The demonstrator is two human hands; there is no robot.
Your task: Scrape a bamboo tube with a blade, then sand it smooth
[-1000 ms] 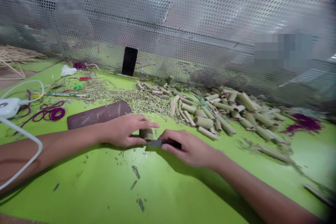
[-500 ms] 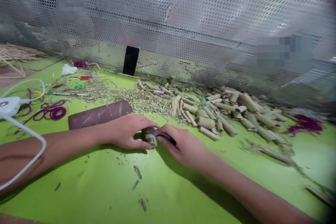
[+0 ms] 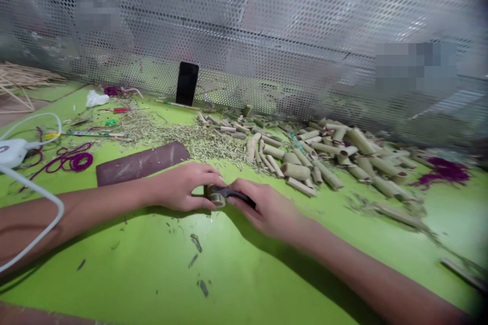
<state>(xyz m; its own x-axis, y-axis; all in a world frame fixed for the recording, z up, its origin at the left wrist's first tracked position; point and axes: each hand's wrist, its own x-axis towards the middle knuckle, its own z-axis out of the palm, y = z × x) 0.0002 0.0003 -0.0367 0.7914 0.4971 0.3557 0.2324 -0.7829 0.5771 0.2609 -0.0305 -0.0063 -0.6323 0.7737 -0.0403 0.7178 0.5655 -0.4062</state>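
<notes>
My left hand (image 3: 183,185) holds a short bamboo piece (image 3: 219,200) between thumb and fingers, low over the green table (image 3: 152,264). In my right hand (image 3: 269,208) is a dark-handled knife (image 3: 241,195). Its blade meets the upper side of the bamboo piece, close to my left fingertips; the cutting edge is too small to make out. Just behind my left wrist lies a brown sheet (image 3: 141,163) with pale scuffs. A few dark shavings (image 3: 196,242) are scattered in front of my hands.
Cut bamboo tubes (image 3: 328,147) are heaped at the right, beside fine chips (image 3: 213,144). A phone (image 3: 187,84) leans on the perforated metal screen (image 3: 244,20). Purple cord (image 3: 81,161), a white charger with cable (image 3: 13,153) and thin sticks (image 3: 26,81) lie left.
The whole view has shifted slightly, so everything sits a little higher and further left. Both hands keep their grips, with the knife still against the bamboo piece.
</notes>
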